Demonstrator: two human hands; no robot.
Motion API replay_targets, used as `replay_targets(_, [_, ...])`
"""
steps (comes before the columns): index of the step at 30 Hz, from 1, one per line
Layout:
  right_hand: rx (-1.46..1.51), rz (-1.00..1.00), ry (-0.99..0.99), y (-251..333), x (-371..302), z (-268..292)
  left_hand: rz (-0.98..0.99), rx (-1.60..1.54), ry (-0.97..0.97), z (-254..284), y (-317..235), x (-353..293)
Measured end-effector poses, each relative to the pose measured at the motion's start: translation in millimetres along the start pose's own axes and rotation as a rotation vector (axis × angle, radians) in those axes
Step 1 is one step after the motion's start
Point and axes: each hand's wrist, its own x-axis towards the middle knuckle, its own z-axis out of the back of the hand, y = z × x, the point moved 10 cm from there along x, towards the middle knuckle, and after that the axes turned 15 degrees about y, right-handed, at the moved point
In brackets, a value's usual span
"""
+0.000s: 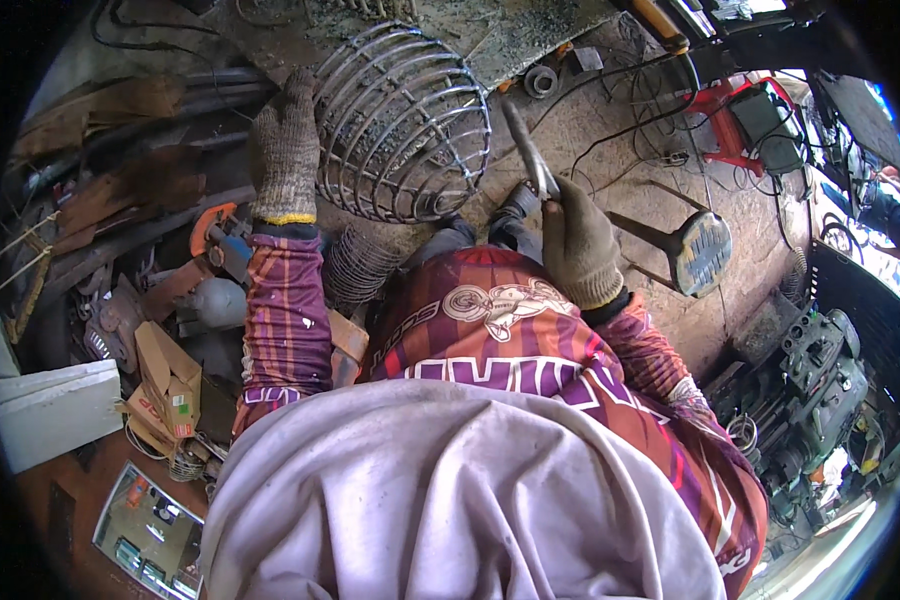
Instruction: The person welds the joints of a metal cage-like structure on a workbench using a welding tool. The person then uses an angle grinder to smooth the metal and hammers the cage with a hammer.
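Note:
A rounded cage of bent metal rods sits ahead of me, partly over the edge of a work surface. My left hand, in a grey knitted glove with a yellow cuff edge, is at the cage's left side. Its fingers reach up along the rim, and the fingertips are partly hidden there. My right hand, in a similar glove, is closed around a grey metal tool. The tool's long tapering end points up and away, just right of the cage and apart from it. Its exact kind is unclear.
A dark metal worktable lies ahead. On the floor to the right are a small metal stand, cables and a red stool bearing a green box. An engine-like machine stands at lower right. Scrap and a cardboard box crowd the left.

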Motion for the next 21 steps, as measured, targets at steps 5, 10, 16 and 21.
replay_targets(5, [0.271, 0.121, -0.042, -7, 0, -2, -0.056, 0.015, -0.076, 7, -14, -7])
replay_targets(10, [0.234, -0.02, 0.104, -3, 7, -10, -0.093, -0.006, -0.114, 6, -5, -8])
replay_targets(16, [0.436, -0.145, 0.1, -28, 7, -16, -0.07, -0.017, -0.107, 4, -2, -7])
replay_targets(21, [0.416, -0.033, 0.057, -10, 16, 5, -0.104, -0.038, -0.154, 5, -11, -26])
